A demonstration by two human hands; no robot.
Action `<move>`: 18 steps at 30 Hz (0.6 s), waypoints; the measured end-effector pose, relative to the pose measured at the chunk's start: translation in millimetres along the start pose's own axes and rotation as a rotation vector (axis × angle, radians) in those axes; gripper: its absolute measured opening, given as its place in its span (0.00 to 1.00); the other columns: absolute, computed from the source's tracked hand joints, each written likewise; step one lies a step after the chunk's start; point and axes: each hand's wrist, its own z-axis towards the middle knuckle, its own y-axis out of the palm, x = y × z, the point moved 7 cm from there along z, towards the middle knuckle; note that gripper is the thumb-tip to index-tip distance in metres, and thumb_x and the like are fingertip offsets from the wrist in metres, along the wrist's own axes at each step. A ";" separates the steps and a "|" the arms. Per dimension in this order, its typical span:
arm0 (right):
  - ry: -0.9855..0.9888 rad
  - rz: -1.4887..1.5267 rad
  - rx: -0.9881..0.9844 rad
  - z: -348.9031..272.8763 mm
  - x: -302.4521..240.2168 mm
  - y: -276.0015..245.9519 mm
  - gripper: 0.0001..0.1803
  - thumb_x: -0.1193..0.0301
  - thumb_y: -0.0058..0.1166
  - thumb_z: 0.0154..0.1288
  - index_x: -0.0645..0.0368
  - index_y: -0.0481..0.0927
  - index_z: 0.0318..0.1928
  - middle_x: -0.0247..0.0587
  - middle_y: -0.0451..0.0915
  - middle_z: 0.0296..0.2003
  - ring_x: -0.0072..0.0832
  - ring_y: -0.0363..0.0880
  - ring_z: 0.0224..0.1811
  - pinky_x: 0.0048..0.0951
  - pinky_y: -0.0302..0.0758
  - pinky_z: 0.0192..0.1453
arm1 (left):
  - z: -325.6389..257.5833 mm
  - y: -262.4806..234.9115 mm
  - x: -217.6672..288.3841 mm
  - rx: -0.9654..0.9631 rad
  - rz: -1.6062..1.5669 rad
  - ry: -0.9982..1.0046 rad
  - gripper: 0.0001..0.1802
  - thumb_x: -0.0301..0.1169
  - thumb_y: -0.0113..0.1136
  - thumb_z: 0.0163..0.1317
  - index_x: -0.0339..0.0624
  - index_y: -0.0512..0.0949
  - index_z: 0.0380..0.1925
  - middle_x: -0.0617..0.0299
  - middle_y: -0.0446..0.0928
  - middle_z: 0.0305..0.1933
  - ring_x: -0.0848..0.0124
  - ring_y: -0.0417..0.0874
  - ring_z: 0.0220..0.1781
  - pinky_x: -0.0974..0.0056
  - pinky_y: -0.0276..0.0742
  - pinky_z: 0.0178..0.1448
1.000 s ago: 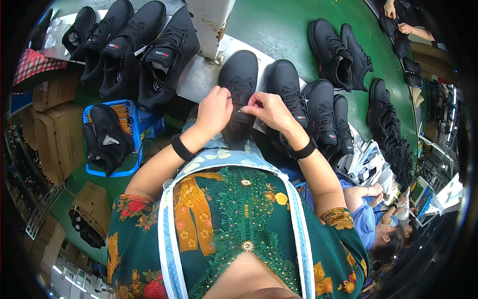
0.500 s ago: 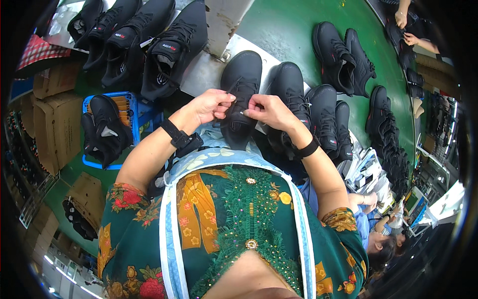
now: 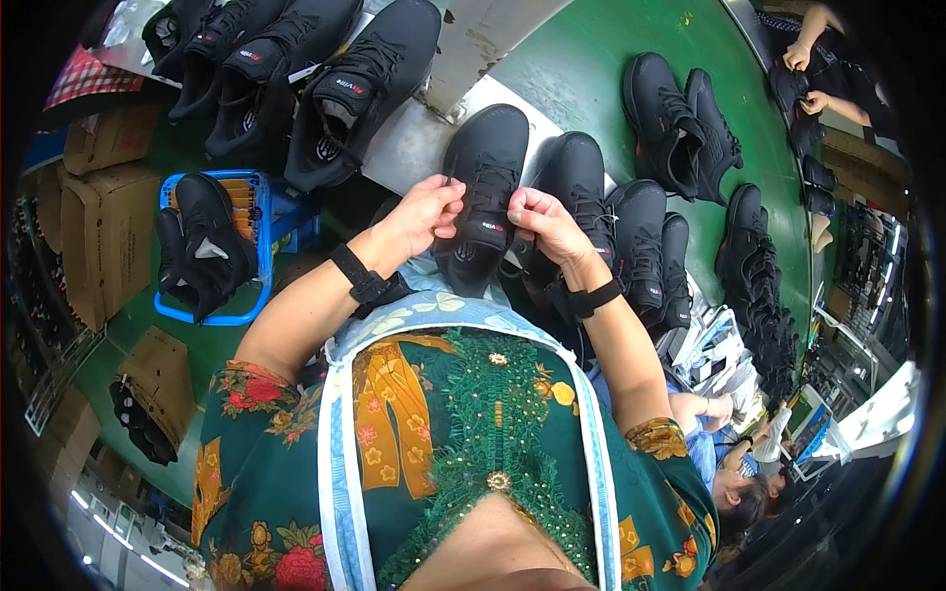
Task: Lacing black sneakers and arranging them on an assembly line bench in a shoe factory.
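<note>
View from above a seated person in a green floral top with a pale blue apron strap, both forearms reaching forward, each wrist wearing a black band. The left hand (image 3: 426,212) and the right hand (image 3: 544,222) are both pinched closed on the upper part of a black sneaker (image 3: 480,197), which stands toe away from the person, just in front of the body at the near edge of the green bench (image 3: 601,59). The fingers grip near the tongue and laces, one hand on each side.

Just right of it stand more black sneakers (image 3: 631,231) in a close row, touching one another. Left of the person, lower down, a blue plastic crate (image 3: 246,246) holds black shoes, with cardboard boxes (image 3: 99,227) beside it. Farther off, four black sneakers (image 3: 296,69) lie side by side at upper left, and another pair (image 3: 680,123) sits on the bench at upper right. At the far top right, another person's hands (image 3: 803,79) hold a dark shoe.
</note>
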 end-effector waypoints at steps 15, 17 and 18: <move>-0.477 -1.326 0.664 -20.4 -52.0 25.7 0.10 0.77 0.56 0.46 0.58 0.70 0.30 0.43 0.70 0.26 0.41 0.74 0.28 0.38 0.73 0.32 | 10.0 60.1 47.4 -0.299 0.986 0.552 0.09 0.26 0.46 0.62 0.33 0.75 0.37 0.60 0.78 0.35 0.73 0.77 0.37 0.69 0.72 0.42; -0.696 -1.340 0.746 -22.5 -59.4 30.4 0.10 0.77 0.56 0.46 0.58 0.70 0.30 0.43 0.70 0.27 0.41 0.74 0.28 0.37 0.73 0.32 | 15.6 63.3 44.7 -0.306 1.071 0.537 0.09 0.21 0.44 0.59 0.30 0.74 0.35 0.59 0.78 0.33 0.73 0.77 0.36 0.69 0.73 0.43; -0.750 -1.345 0.864 -27.6 -63.6 27.0 0.10 0.77 0.56 0.46 0.58 0.69 0.30 0.43 0.71 0.27 0.41 0.74 0.28 0.37 0.73 0.31 | 18.2 61.0 44.4 -0.266 1.087 0.520 0.09 0.21 0.44 0.59 0.30 0.74 0.35 0.59 0.78 0.33 0.73 0.77 0.36 0.69 0.73 0.43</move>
